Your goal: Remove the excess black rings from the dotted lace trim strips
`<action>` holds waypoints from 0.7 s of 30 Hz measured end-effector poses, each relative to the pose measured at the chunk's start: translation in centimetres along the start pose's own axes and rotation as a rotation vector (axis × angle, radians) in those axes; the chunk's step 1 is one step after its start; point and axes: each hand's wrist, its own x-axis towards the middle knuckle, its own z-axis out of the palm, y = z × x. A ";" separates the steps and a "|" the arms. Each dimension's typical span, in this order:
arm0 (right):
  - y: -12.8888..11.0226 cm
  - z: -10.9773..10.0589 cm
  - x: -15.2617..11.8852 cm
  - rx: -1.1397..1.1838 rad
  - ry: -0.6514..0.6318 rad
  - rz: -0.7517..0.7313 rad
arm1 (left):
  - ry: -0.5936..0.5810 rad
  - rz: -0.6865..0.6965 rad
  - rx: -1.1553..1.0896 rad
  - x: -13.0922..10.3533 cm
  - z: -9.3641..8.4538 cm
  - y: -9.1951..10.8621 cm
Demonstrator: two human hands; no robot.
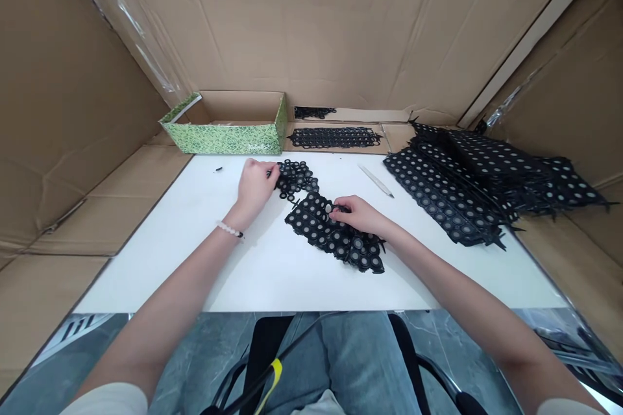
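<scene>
Fingers of my left hand (256, 187) are pinched at the left edge of a pile of loose black rings (298, 178). A small dark bit shows between them, too small to make out. My right hand (360, 214) is closed at the upper edge of a black sheet of round, grey-centred parts (335, 230). Thumb and fingertips grip a dark piece of that sheet, beside one pale disc (328, 208). The sheet lies crumpled on the white table just below the ring pile, and its right end is partly folded.
A stack of similar black dotted sheets (452, 188) lies at the right. A white pen-like tool (376, 180) rests at the middle. Behind are a green patterned box (224, 139) and a black perforated strip (335, 137). Cardboard walls (311, 26) enclose the white table (160, 259).
</scene>
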 end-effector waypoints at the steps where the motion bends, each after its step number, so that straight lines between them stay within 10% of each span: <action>1: 0.0 0.1 0.0 0.006 0.007 0.000 | 0.021 0.006 0.084 0.2 0.0 -0.6; 7: 0.2 0.3 0.0 0.013 0.014 0.019 | 0.036 0.046 0.162 1.4 -0.4 -4.6; 14: 0.6 0.5 0.0 0.024 0.014 -0.006 | 0.125 -0.555 0.326 2.3 -2.2 -12.6; 21: 0.4 0.5 -0.1 0.033 0.009 -0.003 | 0.146 -0.280 0.149 2.8 -2.6 -10.4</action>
